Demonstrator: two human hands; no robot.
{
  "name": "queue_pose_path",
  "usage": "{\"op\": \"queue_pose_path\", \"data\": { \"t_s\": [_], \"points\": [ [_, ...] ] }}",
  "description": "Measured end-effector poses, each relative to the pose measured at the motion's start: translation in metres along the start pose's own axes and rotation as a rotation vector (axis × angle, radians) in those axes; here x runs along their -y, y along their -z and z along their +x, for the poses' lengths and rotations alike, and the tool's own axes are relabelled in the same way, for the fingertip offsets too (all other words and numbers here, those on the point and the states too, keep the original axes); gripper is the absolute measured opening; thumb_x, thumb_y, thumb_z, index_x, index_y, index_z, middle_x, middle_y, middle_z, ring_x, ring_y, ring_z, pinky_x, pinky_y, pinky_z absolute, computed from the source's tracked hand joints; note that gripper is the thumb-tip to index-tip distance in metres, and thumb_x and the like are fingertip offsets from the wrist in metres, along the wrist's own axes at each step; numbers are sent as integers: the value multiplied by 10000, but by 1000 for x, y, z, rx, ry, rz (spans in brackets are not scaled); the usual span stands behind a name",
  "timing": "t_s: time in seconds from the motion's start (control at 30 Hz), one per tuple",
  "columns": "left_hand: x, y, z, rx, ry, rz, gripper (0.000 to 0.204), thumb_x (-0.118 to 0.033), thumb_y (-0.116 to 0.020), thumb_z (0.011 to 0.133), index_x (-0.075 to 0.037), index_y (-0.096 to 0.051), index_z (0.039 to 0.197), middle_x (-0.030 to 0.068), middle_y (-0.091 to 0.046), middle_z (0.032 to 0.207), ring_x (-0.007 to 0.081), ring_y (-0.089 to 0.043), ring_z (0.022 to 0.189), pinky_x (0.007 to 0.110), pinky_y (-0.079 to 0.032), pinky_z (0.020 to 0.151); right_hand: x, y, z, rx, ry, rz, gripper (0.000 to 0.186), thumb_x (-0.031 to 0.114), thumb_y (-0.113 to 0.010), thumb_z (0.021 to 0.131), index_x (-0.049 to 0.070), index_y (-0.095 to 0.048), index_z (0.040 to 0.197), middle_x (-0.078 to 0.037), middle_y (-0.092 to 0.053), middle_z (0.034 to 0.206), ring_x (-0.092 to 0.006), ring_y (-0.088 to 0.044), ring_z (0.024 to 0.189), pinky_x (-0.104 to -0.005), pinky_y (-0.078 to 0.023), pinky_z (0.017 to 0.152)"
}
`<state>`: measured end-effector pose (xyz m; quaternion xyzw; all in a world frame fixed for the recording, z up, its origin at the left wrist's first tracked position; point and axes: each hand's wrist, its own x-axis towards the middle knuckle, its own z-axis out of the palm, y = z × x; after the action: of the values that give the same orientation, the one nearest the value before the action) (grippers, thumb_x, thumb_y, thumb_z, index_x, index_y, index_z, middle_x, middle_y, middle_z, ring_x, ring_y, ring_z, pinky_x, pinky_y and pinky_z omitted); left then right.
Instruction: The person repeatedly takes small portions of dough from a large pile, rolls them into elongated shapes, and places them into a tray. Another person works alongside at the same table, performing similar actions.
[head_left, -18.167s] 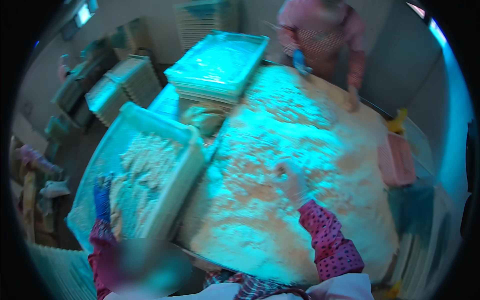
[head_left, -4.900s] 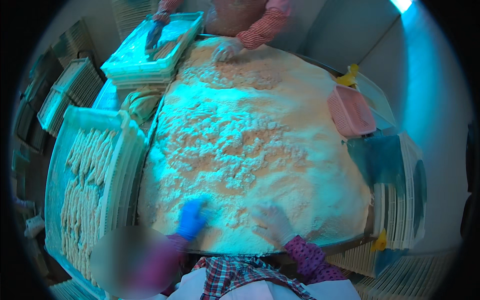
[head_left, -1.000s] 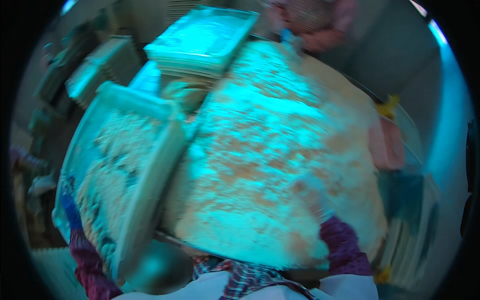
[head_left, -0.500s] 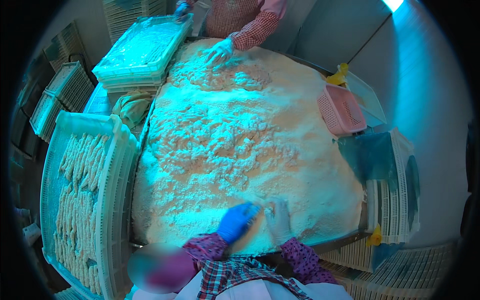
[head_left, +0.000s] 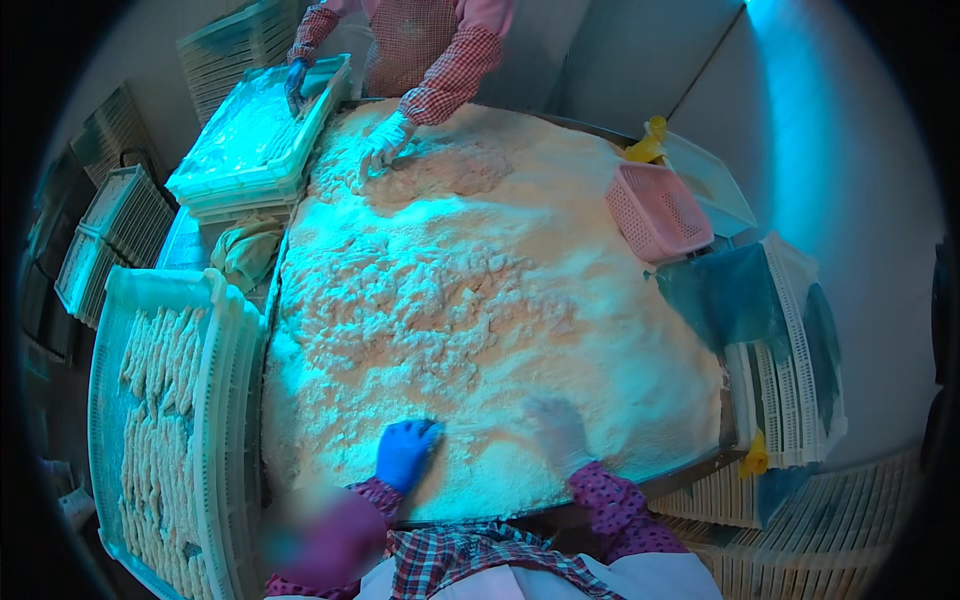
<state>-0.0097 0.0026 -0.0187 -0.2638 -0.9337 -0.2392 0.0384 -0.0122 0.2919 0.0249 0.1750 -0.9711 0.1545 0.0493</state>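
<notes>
A broad bed of white, floury powder [head_left: 600, 350] covers the worktable, lumpy toward the middle and smoother at right. My left hand [head_left: 405, 455], in a blue glove, rests on the powder near the front edge. Its fingers are bent forward and partly hidden, so what they hold, if anything, does not show. To the right, my right hand [head_left: 560, 435] in a whitish glove touches the powder too, its fingers smeared by motion. Between the hands lies a low heap of powder [head_left: 490, 470].
At left stand stacked trays [head_left: 215, 400], the top one holding rows of coated strips [head_left: 158, 430]. A co-worker's white-gloved hand [head_left: 385, 145] is at the table's far end, beside another tray stack [head_left: 250, 140]. A pink basket [head_left: 660, 210] and blue-green sheet [head_left: 720, 295] sit at right.
My hands, close together before, have moved apart, the left one going left. The co-worker's blue-gloved hand now reaches into the far tray. The whole view has shifted slightly.
</notes>
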Motion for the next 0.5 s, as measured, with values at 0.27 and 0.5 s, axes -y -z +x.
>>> {"op": "queue_pose_path", "data": {
  "t_s": [0.27,0.5],
  "points": [
    [-23,-10,21,63,241,-449,384,-150,-575,850,-105,-521,1228,62,-581,1081,260,-561,940,385,-451,826,55,-12,10,-82,-84,161,454,218,-521,855,81,-475,1286,-155,-482,1284,-345,-433,1184,-448,-335,991],
    [-44,-16,0,105,486,-1554,525,-331,-477,942,-60,-354,1374,121,-421,1336,244,-417,1204,364,-326,1011,121,-33,26,-122,15,156,497,283,-426,906,59,-408,1349,-163,-368,1408,-380,-312,1300,-498,-178,1092]
  ]
}}
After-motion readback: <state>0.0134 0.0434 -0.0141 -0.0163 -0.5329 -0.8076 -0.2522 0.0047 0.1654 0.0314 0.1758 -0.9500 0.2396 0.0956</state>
